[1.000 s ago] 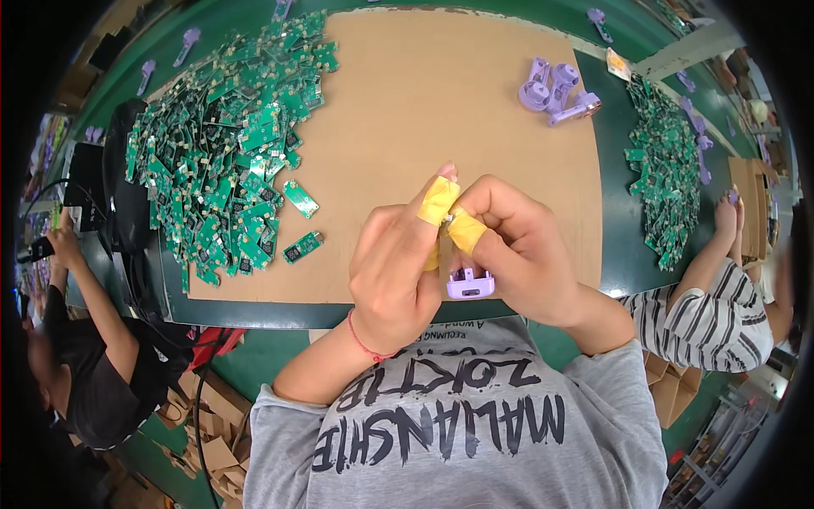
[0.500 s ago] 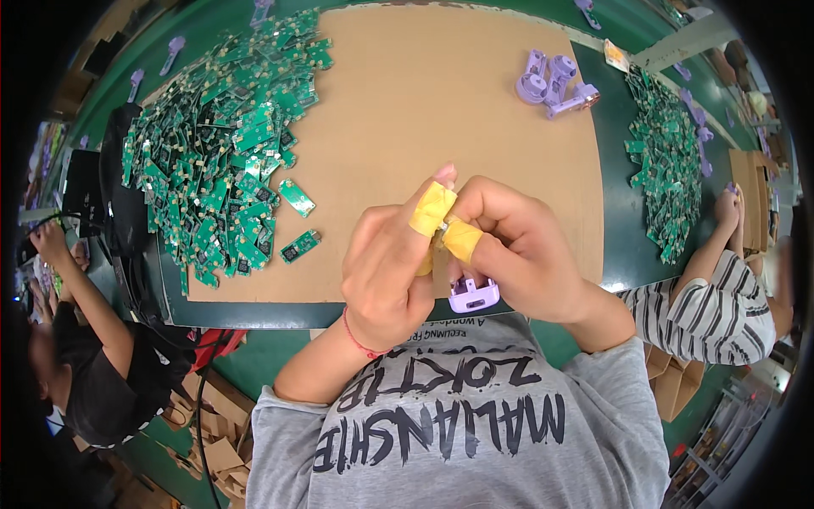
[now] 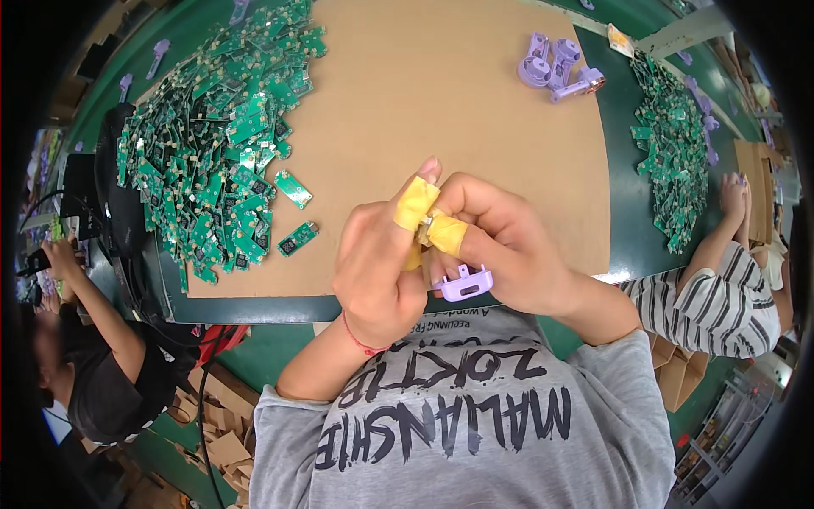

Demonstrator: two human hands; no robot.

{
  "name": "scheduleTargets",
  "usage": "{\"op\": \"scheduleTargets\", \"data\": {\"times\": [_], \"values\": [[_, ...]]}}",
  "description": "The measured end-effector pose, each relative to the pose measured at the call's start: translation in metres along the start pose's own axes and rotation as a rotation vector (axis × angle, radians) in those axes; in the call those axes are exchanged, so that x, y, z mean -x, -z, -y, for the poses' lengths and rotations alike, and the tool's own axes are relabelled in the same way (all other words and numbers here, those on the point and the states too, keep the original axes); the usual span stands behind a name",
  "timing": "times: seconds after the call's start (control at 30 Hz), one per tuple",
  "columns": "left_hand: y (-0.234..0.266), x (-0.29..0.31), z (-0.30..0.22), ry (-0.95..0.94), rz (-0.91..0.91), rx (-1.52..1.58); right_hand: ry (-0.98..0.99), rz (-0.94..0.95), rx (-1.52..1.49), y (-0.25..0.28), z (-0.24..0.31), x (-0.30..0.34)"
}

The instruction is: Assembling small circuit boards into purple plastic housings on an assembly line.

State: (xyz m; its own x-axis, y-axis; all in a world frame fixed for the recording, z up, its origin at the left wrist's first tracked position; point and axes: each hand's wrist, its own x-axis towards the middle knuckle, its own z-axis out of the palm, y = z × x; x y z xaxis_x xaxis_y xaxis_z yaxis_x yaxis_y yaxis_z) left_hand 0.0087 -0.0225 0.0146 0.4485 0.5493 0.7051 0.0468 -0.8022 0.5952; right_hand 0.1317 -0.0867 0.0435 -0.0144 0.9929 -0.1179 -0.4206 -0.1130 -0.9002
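1. My left hand [image 3: 369,267] and right hand [image 3: 521,254] meet above the near part of a cardboard sheet [image 3: 441,93] on the green bench [image 3: 626,204]; yellow tape [image 3: 417,204] wraps digits on both.
2. My right grip looks closed on a purple plastic housing [image 3: 466,286], its slotted end showing below my fingers, toward my body. My left grip is curled in; I cannot tell what it holds.
3. A small silvery piece [image 3: 425,229] shows between the taped digits.
4. Good handling, I judge, means steadying the housing and keeping fingertip pressure light and even.
5. Since half a second ago, both hands have shifted left, and the housing tilts more.
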Motion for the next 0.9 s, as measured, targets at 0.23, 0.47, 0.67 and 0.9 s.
{"op": "scheduleTargets", "data": {"times": [0.23, 0.47, 0.67, 0.9], "values": [[-0.0004, -0.0034, -0.0010, 0.082, -0.003, 0.133, 0.106, 0.005, 0.009, -0.0027, 0.0001, 0.0023], [0.0004, -0.0044, -0.0047, 0.080, 0.026, 0.083, 0.056, -0.009, -0.113, 0.0015, 0.0011, 0.0038], [0.0003, -0.0049, -0.0023, 0.078, 0.029, 0.107, 0.042, 0.013, -0.057, 0.0015, 0.0026, 0.0023], [0.0032, -0.0048, -0.0008, 0.010, 0.033, 0.052, 0.019, 0.026, -0.054, -0.0011, 0.0072, 0.0029]]}}
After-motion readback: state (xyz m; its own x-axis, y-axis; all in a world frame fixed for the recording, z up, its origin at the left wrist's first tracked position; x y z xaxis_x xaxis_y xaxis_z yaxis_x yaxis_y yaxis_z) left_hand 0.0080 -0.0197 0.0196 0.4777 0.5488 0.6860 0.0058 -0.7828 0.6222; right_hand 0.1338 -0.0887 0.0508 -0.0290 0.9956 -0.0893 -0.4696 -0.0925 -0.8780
